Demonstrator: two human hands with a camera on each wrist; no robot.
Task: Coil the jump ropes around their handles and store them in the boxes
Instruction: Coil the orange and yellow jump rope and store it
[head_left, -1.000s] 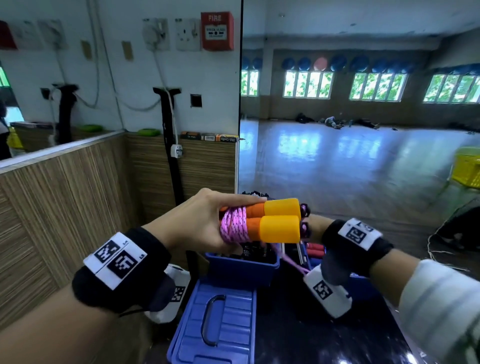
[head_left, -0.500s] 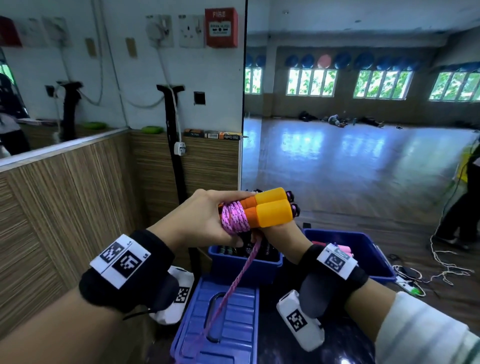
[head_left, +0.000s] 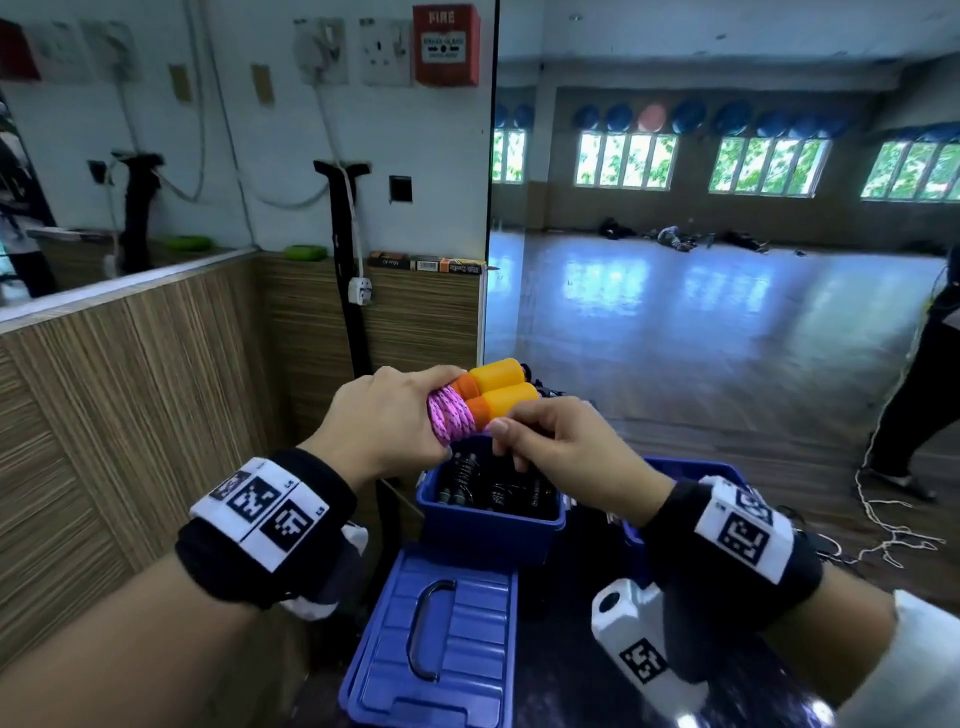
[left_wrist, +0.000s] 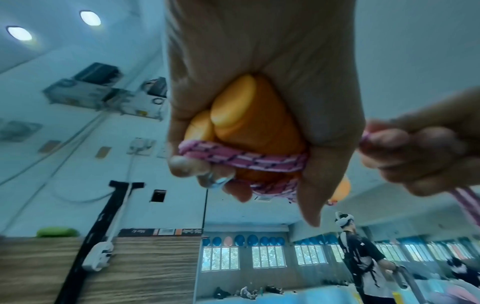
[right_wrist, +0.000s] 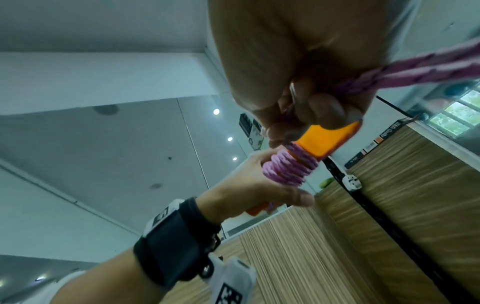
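The left hand (head_left: 387, 418) is clenched around the two orange handles (head_left: 498, 389) of a jump rope, held side by side and raised above the blue box (head_left: 488, 525). The handles point up and to the right in the head view, their yellow-orange ends clear of the fist. The pink rope (head_left: 449, 418) is wound in tight turns around the inner part of both handles, just beside the left fingers (left_wrist: 182, 164); the left wrist view shows the thumb and fingertips pressing strands of rope against the handles.

The right hand (head_left: 566, 447) sits just below and to the right of the handles, its fingers (right_wrist: 322, 111) curled and pinching the free length of the pink rope. In the right wrist view that length runs out of the fist toward the upper right edge, close against the orange handle.

The blue box stands on the dark table (head_left: 582, 675), directly under both hands, and holds dark coiled items that cannot be identified with certainty. A blue lid (head_left: 441, 639) with a dark carry handle lies flat in front of the box, touching or nearly touching its front wall. A second blue box (head_left: 691, 465) shows partly behind the right wrist. Both wrists carry black bands with printed markers.
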